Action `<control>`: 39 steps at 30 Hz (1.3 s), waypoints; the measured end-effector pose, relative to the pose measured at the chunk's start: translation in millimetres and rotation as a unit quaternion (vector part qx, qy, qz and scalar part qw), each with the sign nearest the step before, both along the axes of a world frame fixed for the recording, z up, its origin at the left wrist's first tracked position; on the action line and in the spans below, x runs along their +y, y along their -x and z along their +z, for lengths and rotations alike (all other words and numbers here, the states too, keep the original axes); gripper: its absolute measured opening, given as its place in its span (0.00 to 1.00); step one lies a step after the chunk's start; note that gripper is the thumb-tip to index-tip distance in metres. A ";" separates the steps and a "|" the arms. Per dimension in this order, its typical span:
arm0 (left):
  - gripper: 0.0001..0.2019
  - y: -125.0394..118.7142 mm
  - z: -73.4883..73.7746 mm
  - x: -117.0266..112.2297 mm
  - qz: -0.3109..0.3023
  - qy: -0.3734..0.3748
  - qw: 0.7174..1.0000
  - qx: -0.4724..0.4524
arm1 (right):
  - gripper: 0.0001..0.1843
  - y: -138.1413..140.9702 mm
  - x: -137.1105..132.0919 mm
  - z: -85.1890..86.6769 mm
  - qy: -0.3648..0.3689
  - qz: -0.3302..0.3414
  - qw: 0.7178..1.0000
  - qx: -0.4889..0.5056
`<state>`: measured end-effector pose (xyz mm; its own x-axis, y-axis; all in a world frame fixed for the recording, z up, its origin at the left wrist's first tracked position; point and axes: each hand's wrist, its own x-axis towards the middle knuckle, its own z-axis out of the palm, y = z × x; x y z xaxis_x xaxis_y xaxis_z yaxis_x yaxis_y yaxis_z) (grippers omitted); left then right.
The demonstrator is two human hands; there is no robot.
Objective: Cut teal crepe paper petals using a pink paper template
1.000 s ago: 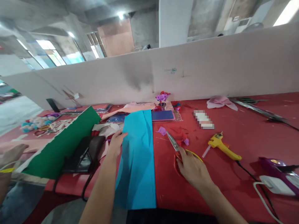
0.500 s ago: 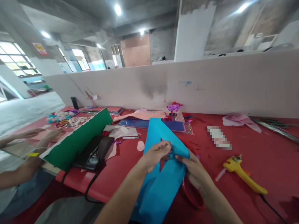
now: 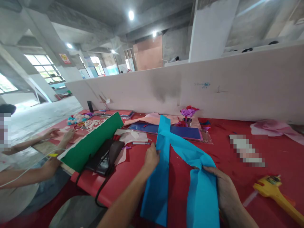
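Observation:
A bright blue sheet (image 3: 162, 158), felt or thick paper, hangs in front of me over the red table. A long opening splits it into two strips joined at the top, and the right strip is bunched and creased. My left hand (image 3: 152, 156) is closed on the left strip's outer edge, its fingertips partly hidden. At the right strip's crumpled bend, my right hand (image 3: 224, 185) pinches the sheet, thumb in front and the other fingers out of sight behind it.
A yellow glue gun (image 3: 276, 191) lies right, below a blurred-out flat object (image 3: 247, 150). Left are a black bag (image 3: 104, 156), a green board (image 3: 95, 142) and a co-worker's arms (image 3: 51, 161). Purple flowers (image 3: 188, 112) stand behind, near a pale partition (image 3: 133, 90).
My hands have moved apart, left hand leftward and right hand rightward. The blue sheet's two strips have spread, widening the opening between them. The view has shifted left.

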<state>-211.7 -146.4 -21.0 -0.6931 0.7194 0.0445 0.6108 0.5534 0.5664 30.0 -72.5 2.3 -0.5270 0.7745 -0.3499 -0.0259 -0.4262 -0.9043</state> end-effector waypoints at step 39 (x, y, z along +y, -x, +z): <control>0.17 62.6 120.4 -106.2 -0.307 -0.180 0.763 0.539 | 0.13 -71.4 -59.2 49.4 -0.718 -0.097 0.663 -0.189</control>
<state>-274.3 -252.7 99.4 0.3485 0.7009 0.6224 0.9108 -0.0965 -0.4014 101.3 -131.7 51.7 -0.4534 0.4922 0.7431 0.3891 0.8594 -0.3318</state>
